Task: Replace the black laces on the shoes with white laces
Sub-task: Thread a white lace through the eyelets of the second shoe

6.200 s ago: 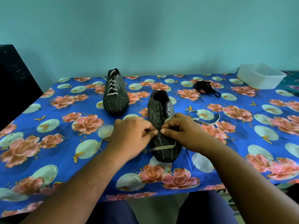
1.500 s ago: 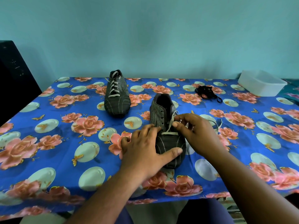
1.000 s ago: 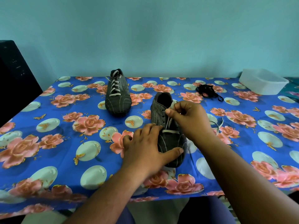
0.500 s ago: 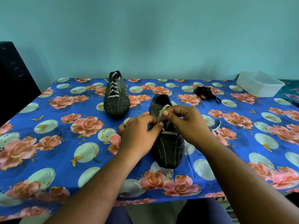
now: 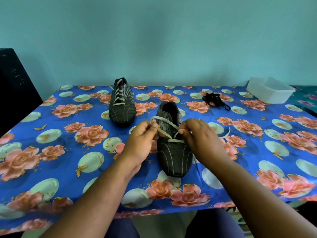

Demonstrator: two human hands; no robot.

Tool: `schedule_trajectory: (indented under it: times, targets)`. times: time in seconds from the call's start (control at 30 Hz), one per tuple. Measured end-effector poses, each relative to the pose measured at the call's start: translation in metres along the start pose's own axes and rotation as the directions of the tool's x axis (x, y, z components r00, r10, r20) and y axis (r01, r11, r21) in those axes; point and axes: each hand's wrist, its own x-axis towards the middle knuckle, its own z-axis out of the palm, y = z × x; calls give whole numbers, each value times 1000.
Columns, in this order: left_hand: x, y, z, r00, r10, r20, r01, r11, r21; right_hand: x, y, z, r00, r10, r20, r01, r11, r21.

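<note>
The step in hand looks like the early lacing of the near dark pinstriped shoe point(image 5: 174, 152), which stands toe-first at the near middle of the blue rose-patterned tablecloth point(image 5: 68, 152) with only its lowest bar threaded. The left hand point(image 5: 142, 143) pinches one run of the flat white lace point(image 5: 163, 120) and the right hand point(image 5: 199, 140) pinches the other by the eyelets (the far dark shoe point(image 5: 121, 103) already wears white, and the bundle of black laces point(image 5: 214, 100) lies well apart). Next, I judge, a lace tip must be steered into the next open eyelet and drawn snug.

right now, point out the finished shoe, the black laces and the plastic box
finished shoe point(image 5: 122, 110): head view, on its striped toe.
black laces point(image 5: 213, 99): head view, middle of the pile.
plastic box point(image 5: 269, 95): head view, on its front wall.
</note>
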Motion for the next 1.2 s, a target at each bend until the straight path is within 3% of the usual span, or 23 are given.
schedule_trajectory:
  times: [0.1, 0.23, 0.5, 0.67, 0.87, 0.97, 1.2]
  targets:
    - [1, -3, -2, 1000, 3, -3, -3, 999, -41, -6, 3, -1, 998, 65, -22, -60, 985, 165]
    - [1, -10, -12, 995, -48, -86, 48, 999, -4, -13, 21, -13, 987, 128, -93, -117, 986, 115]
    - [5, -21, -19, 984, -61, -169, 84, 987, 134, -27, 40, -24, 993, 113, -41, -114, 993, -23]
    - [5, -19, -22, 985, -99, -144, 120, 982, 145, -25, 35, -30, 983, 182, 12, -182, 976, 118]
    - [-2, 1, -29, 995, -40, -93, 45, 997, 57, -14, 21, -59, 943, 307, 128, -324, 765, 557]
    - [-1, 22, -27, 997, 75, 12, -75, 996, 50, -3, 14, -73, 932, 335, 141, -344, 689, 638]
    - [5, 72, -14, 981, 173, 91, -178, 982, 56, 31, -15, -105, 938, 311, 154, -301, 507, 808]
